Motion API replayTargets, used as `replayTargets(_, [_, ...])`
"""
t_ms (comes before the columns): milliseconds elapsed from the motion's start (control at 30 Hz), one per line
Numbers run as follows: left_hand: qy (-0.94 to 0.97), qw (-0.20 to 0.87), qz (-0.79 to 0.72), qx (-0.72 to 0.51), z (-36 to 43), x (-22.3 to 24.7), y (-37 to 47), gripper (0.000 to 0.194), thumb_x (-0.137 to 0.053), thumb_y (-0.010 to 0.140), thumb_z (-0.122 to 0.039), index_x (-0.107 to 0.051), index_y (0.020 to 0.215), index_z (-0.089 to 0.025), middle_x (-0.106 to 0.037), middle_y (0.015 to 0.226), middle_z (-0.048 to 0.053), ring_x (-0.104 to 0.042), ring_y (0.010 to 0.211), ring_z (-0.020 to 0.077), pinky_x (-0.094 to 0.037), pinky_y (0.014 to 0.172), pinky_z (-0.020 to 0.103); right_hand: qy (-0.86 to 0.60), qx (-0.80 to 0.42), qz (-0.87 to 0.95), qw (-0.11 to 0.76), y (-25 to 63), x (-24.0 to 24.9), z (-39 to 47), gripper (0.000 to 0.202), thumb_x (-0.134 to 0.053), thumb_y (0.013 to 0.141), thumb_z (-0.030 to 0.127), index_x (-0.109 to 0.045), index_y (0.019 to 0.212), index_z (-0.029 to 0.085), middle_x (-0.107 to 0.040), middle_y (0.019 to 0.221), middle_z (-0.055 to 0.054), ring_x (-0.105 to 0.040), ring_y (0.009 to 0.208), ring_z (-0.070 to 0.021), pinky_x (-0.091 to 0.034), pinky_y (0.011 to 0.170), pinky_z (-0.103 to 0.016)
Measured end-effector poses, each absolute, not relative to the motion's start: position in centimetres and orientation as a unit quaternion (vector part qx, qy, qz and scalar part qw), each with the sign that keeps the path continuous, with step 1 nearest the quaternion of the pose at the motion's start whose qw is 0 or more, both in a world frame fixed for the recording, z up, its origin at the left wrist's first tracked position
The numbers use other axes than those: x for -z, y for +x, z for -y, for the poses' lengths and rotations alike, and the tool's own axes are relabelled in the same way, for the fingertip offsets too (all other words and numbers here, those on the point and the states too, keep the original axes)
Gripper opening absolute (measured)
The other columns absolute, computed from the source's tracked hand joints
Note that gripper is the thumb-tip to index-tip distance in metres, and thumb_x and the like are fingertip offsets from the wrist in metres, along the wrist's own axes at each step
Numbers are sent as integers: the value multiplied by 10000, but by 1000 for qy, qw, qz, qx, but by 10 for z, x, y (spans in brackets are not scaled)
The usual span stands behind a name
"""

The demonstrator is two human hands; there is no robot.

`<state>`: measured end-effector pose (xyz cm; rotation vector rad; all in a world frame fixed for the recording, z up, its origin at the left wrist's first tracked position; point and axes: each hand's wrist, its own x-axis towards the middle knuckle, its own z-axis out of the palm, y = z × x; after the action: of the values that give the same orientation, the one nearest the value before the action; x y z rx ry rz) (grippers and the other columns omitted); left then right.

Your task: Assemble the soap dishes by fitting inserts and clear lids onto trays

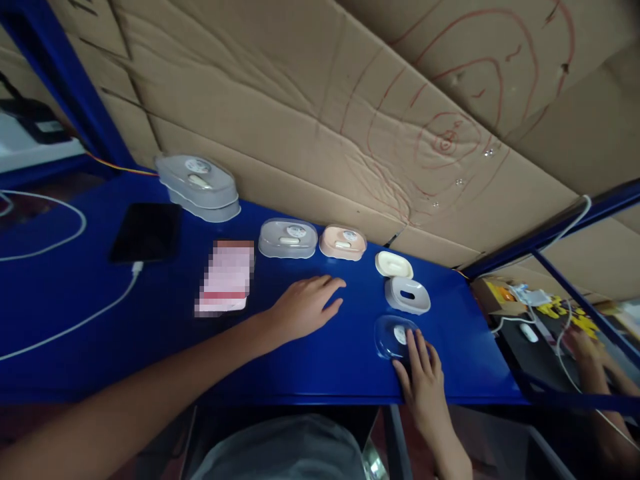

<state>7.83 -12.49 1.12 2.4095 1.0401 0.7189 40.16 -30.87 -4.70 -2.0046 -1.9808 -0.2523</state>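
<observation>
The left hand (306, 305) is lying flat on the blue table (150, 333), palm down, its fingers (333, 285) spread loosely and gripping nothing — the fingertips are pointing toward a row of lidded soap boxes along the cardboard wall (350, 100). The right hand (423, 377) is reaching up from the near edge of the table, its fingers (414, 343) stretched out and resting on top of a clear lid (393, 337) that is lying flat on the table near the front edge; they are pressing or touching rather than closing round it. Just behind that lid a white soap dish (407, 295) is sitting open, and behind it again a cream insert (394, 265) is lying close by, the two nearly touching. To the left of these, a pink soap box (343, 242) and a grey soap box (288, 238) are standing side by side, each under a clear cover. Farther left, against the wall, a stack of grey soap boxes (199, 187) is sitting. A blurred pink card (225, 277) is lying between the left hand and a dark phone (147, 232), which is plugged into a white cable (75, 323) trailing across the table. At the far right, beyond the table's edge, another person's hand (583, 343) is showing over a lower, cluttered surface.
</observation>
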Motion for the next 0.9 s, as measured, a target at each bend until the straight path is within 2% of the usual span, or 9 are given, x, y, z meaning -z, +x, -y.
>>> replayTargets(167, [878,229,-350,-233,117,-5,78,291,-564,1023,-321,-662,1286,-243,-748,1261,86,-720,1175,306,-566,1008,452,-696,112,679,208,355,44,294,636,-493,1077,488,-321,1681,392,-507,1617,-152,-509,1327,-456,-500,999,-763])
replayTargets(267, [883,224,-348,-220,116,-6,77,288,-561,1034,-321,-661,1290,-235,-743,1263,87,-713,1190,302,-558,1024,449,-668,58,722,173,336,26,277,651,-503,1075,462,-299,1691,399,-497,1627,-148,-540,1306,-440,-521,1003,-717])
replayTargets(400, [897,208,-334,-201,119,-6,76,328,-577,1044,-337,-648,1342,-220,-711,1301,104,-695,1206,307,-542,1040,463,-559,-62,821,96,340,-12,234,666,-533,1079,497,-280,1691,422,-470,1670,-93,-513,1437,-368,-479,1132,-624])
replayTargets(500, [914,192,-305,-188,121,-4,75,340,-601,1042,-338,-647,1362,-235,-676,1369,103,-674,1233,310,-505,1070,485,-536,-89,832,115,369,-33,181,553,-460,1115,470,-396,1650,351,-532,1632,-79,-518,1477,-284,-424,1218,-522])
replayTargets(600, [918,187,-295,-186,123,-4,74,328,-605,1049,-345,-650,1359,-247,-678,1345,94,-670,1213,292,-493,1057,468,-636,27,762,114,402,-30,135,508,-433,1103,485,-585,1513,226,-634,1523,-161,-602,1380,-371,-481,1111,-592])
replayTargets(667, [918,186,-300,-181,125,-6,74,322,-603,1053,-351,-656,1348,-235,-687,1288,98,-674,1176,289,-499,1031,458,-671,60,732,102,419,-20,120,477,-435,1093,477,-668,1407,204,-704,1423,-179,-641,1308,-423,-492,1039,-640])
replayTargets(800, [926,194,-287,-153,132,-10,74,392,-608,1051,-403,-638,1394,-215,-679,1293,116,-673,1152,305,-501,1020,465,-680,45,725,104,441,-6,124,423,-442,1085,471,-707,1330,250,-754,1359,-130,-675,1267,-388,-512,1009,-586])
replayTargets(900, [936,214,-244,-140,139,-10,75,631,-722,953,-554,-584,1492,-256,-657,1381,121,-637,1214,346,-471,1063,492,-676,34,728,105,442,-8,131,411,-440,1084,445,-706,1328,248,-751,1366,-128,-682,1268,-360,-489,1049,-576])
